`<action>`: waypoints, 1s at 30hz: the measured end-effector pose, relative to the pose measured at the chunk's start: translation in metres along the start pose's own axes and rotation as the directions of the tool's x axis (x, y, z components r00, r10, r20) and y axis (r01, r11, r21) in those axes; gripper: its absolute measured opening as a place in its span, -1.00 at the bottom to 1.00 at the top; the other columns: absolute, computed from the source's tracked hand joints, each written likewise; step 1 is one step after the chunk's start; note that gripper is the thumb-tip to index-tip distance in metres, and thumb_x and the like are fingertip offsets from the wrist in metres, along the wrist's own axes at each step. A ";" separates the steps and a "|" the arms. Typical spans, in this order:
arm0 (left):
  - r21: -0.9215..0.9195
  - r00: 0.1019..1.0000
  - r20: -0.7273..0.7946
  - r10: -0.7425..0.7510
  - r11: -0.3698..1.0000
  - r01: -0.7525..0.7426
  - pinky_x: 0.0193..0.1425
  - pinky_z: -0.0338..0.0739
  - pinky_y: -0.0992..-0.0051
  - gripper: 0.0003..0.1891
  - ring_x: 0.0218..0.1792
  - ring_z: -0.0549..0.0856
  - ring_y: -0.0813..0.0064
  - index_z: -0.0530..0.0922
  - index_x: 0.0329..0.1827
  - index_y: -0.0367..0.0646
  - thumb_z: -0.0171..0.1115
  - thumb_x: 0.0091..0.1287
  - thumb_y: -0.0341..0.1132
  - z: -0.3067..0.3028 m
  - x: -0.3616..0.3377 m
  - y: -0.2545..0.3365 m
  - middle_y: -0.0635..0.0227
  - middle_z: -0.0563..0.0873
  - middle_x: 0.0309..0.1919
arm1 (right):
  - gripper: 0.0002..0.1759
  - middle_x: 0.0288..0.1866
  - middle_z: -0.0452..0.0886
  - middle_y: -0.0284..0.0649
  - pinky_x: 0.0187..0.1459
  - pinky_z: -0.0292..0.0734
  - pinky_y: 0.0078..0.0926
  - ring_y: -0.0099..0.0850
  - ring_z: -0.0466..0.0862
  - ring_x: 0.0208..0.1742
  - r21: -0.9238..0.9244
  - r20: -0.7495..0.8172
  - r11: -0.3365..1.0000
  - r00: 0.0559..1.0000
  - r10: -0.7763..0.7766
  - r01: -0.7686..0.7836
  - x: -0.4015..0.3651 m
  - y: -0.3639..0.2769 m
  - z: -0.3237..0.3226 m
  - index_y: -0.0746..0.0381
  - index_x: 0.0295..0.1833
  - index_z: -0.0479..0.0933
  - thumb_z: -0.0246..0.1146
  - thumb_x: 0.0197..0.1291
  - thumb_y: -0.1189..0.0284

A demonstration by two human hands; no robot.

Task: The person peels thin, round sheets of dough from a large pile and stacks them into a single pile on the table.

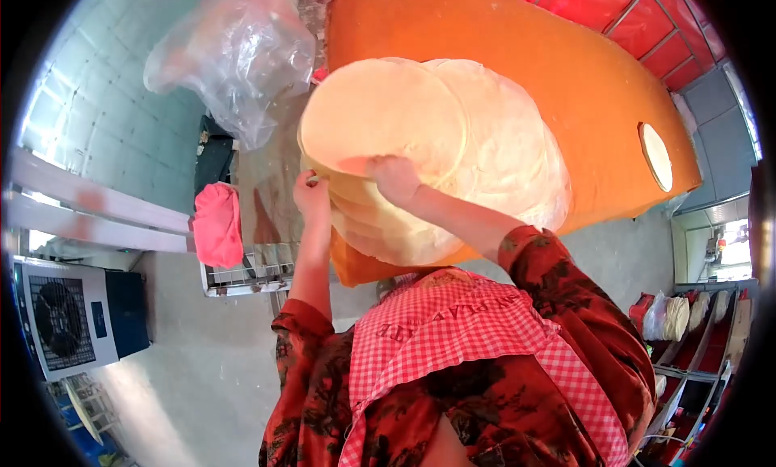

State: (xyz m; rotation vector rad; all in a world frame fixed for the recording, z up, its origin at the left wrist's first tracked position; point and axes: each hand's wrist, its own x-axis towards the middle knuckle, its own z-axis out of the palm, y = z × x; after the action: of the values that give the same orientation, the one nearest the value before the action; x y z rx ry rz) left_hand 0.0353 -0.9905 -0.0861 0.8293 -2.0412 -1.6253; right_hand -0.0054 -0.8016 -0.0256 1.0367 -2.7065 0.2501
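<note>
A broad stack of thin, round, pale dough sheets [509,152] lies on the orange-covered table in front of me. The topmost dough sheet [380,111] sits toward the left of the stack. My left hand [311,191] pinches this sheet at its near left edge, fingers closed. Further right along the same near edge, my right hand [394,178] is also closed on the sheet, its fingertips partly hidden. Below the two hands, edges of several lower sheets show, overlapping one another.
The orange cloth [501,31] covers the table, with a small round pale disc [655,157] at its right end. A clear plastic bag [242,55] and a pink cloth [217,225] are on the left. A boxy fan unit [65,313] stands lower left; shelves [695,354] stand lower right.
</note>
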 end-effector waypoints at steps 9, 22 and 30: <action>-0.137 0.974 0.184 -0.128 0.979 0.154 -0.37 0.65 0.43 -0.90 -0.35 0.71 0.40 0.55 -0.23 -0.35 0.18 0.25 -0.50 -0.010 0.000 0.020 0.23 0.66 -0.40 | -0.89 -0.34 0.67 -0.07 -0.20 0.62 -0.31 -0.19 0.70 -0.26 -0.032 0.091 0.999 0.995 0.030 -0.027 0.006 -0.020 0.001 0.26 -0.37 0.58 0.14 0.00 0.52; -0.589 0.731 0.580 -0.360 0.434 0.681 0.00 0.61 0.03 -0.72 -0.02 0.64 0.10 0.38 0.08 -0.24 -0.03 0.31 -0.46 -0.002 0.002 0.003 0.07 0.59 -0.02 | -0.64 0.05 0.59 -0.11 -0.07 0.60 -0.28 -0.15 0.58 0.10 0.028 -0.057 0.995 0.993 0.099 -0.098 -0.011 -0.033 0.009 0.27 -0.02 0.55 0.22 0.03 0.38; -0.649 0.740 0.630 -0.235 0.365 0.668 0.12 0.52 0.08 -0.71 0.06 0.55 0.17 0.42 0.09 -0.27 0.02 0.35 -0.36 -0.007 -0.019 0.057 0.16 0.55 -0.01 | -0.71 -0.17 0.63 0.04 -0.05 0.53 -0.15 -0.05 0.63 -0.06 0.117 0.385 0.990 0.922 0.029 -0.080 0.045 0.019 -0.032 0.25 -0.17 0.60 0.11 0.23 0.26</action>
State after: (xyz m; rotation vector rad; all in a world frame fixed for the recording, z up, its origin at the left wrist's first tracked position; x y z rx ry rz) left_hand 0.0425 -0.9741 -0.0285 0.6905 -0.8243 -3.0015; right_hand -0.0458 -0.8084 0.0162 1.1517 -3.1097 0.2616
